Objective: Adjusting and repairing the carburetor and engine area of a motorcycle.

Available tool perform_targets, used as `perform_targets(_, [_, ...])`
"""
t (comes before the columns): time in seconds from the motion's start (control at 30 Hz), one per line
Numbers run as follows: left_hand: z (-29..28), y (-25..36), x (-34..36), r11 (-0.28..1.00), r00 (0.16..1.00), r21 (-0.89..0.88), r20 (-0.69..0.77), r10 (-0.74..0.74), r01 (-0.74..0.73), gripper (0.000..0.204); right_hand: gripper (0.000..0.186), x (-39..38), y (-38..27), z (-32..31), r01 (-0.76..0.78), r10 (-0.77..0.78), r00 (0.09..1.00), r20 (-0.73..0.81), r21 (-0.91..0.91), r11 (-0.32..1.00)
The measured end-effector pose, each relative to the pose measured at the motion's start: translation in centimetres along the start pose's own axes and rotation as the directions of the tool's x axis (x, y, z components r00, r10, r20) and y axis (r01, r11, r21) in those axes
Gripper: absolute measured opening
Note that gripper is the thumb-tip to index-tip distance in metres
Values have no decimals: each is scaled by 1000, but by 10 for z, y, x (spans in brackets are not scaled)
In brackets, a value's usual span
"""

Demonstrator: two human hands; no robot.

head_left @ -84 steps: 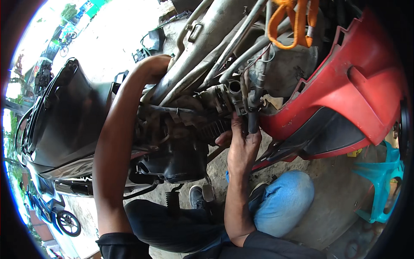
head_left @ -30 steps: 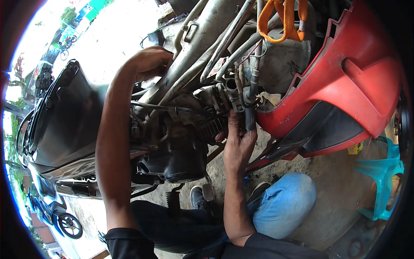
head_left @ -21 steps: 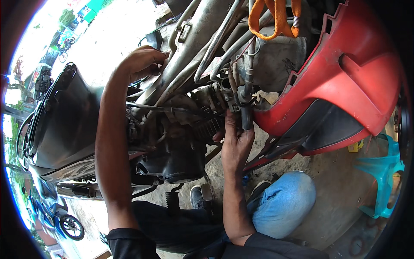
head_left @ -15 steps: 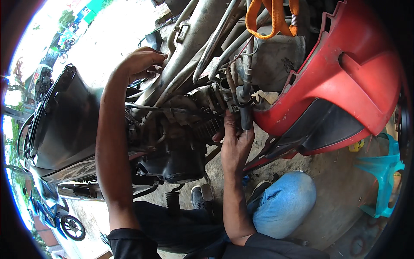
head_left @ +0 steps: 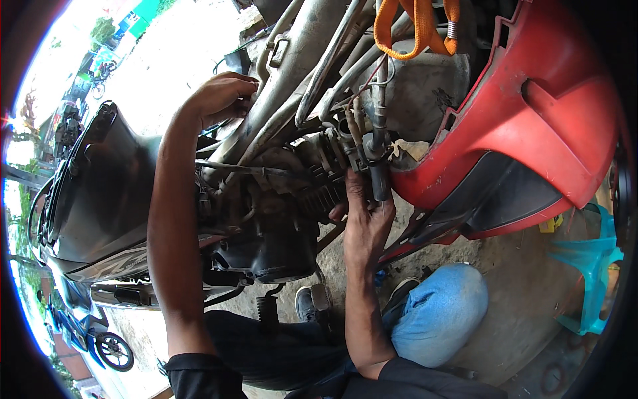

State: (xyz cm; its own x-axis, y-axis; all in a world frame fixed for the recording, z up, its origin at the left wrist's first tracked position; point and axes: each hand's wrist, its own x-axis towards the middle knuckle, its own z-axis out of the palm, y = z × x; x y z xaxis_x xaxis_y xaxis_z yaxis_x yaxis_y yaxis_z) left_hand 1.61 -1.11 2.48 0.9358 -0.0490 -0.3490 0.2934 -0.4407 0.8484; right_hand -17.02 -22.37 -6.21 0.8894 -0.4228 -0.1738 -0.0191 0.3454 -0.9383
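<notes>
A partly stripped motorcycle fills the middle, its grey frame tube (head_left: 279, 73) slanting above a dark engine (head_left: 286, 239). My left hand (head_left: 222, 96) is beside the tube at the upper left, fingers curled with the tips together; anything between them is too small to make out. At the front of the engine, my right hand (head_left: 365, 219) reaches up beneath a metal fitting (head_left: 352, 149), with the thumb raised against it. Its other fingers are bent and partly hidden, so what they grip does not show. A black cylindrical part (head_left: 379, 181) hangs right beside that hand.
A red body panel (head_left: 565, 113) with a black inset bulks at the right. An orange strap (head_left: 422, 30) dangles at the top. Left lies the black seat (head_left: 100, 199). A turquoise plastic stool (head_left: 588, 266) stands far right; a blue motorcycle (head_left: 80, 326) is parked lower left.
My left hand has shifted very slightly, its fingertips drawn a little more together. The right hand stays at the same fitting, moved barely to the right.
</notes>
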Motion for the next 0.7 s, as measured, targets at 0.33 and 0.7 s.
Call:
perform_targets(0.33, [14,13,-11,999,999,-35,15,-34,35,12,35,1,0,-1,91,-93,994,-63,-41,995])
perform_targets(0.7, [9,-2,2,986,993,141,-59,103,-94,45,35,-1,7,5,292,-300,950,-84,-101,951])
